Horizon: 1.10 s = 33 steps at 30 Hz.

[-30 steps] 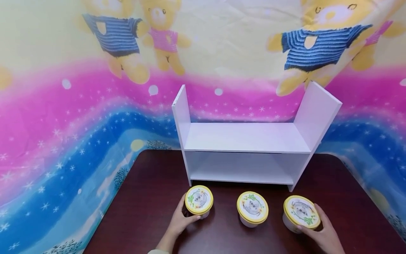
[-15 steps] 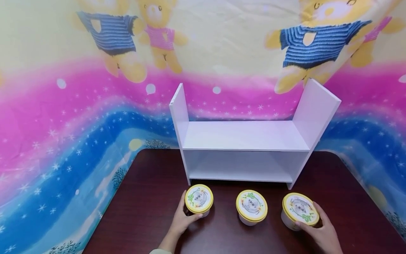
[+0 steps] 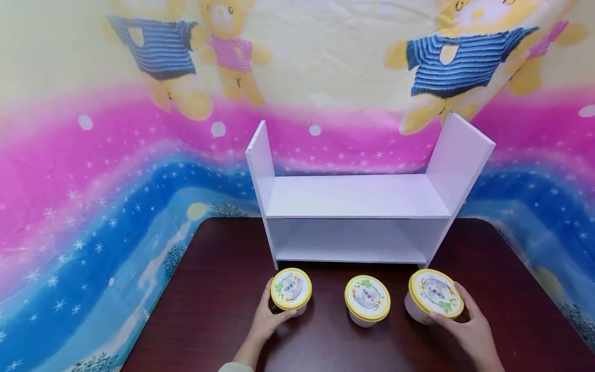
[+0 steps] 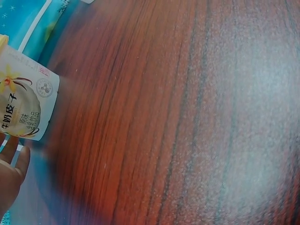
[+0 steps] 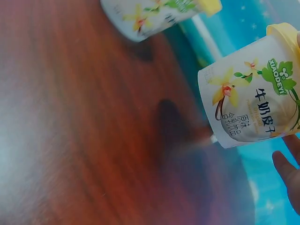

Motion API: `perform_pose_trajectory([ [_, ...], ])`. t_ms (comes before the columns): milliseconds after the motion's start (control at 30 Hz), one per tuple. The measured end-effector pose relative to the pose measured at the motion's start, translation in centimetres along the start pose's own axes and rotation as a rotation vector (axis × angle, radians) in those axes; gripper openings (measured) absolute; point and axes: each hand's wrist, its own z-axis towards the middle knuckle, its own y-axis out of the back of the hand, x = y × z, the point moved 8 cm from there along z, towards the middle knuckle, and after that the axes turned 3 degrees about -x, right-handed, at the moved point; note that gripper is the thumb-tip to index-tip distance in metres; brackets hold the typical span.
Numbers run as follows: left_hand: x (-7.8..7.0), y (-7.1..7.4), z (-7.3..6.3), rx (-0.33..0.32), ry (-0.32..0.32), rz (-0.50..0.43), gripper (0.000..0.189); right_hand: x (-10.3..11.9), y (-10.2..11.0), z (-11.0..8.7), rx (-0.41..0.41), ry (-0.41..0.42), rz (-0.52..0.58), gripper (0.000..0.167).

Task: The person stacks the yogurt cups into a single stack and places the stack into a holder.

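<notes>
Right wrist: right fingers (image 5: 284,168) around “XIAODEYI” tub (image 5: 253,96); left wrist: left fingers (image 4: 23,161) around “牛奶皮子” tub (image 4: 29,96)

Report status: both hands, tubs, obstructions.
Left hand grips left tub. Right hand grips right tub, apparently raised off table. Middle tub untouched between them. Nothing visibly blocking shelf.

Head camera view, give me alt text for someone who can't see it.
A person's left hand grips a yellow-rimmed tub, their right hand a second tub; a third tub stands between them. Behind, a white shelf stands on a dark table, before a teddy-bear backdrop.
</notes>
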Motion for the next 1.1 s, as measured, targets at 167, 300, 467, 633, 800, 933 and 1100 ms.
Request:
perform_pose_trajectory([
  [167,1.1,-0.1,0.2,0.016,0.035,-0.016,0.097,-2.8,-0.4,2.7,-0.054,0.14,0.048,0.091],
  [300,2.0,-0.2,0.4,0.025,0.101,-0.047,0.1,-4.4,-1.2,4.7,-0.076,0.254,0.086,0.092],
  [467,1.6,0.0,0.4,0.001,0.092,-0.012,0.097,-4.4,-2.7,6.0,-0.086,0.343,0.143,0.095],
  [633,0.4,0.1,0.2,-0.01,0.062,-0.019,0.094,-0.2,-3.7,4.6,0.022,0.432,0.34,0.091],
  [800,0.1,0.2,0.1,-0.02,0.065,0.005,0.093,8.5,-3.6,0.2,0.11,0.434,0.358,0.086],
  [933,0.4,0.1,0.1,-0.009,0.094,-0.026,0.094,13.2,-4.0,-2.1,0.134,0.425,0.366,0.085],
  [1100,0.6,-0.1,0.1,0.021,0.171,-0.063,0.099,14.4,-5.7,-2.2,0.183,0.415,0.406,0.087],
])
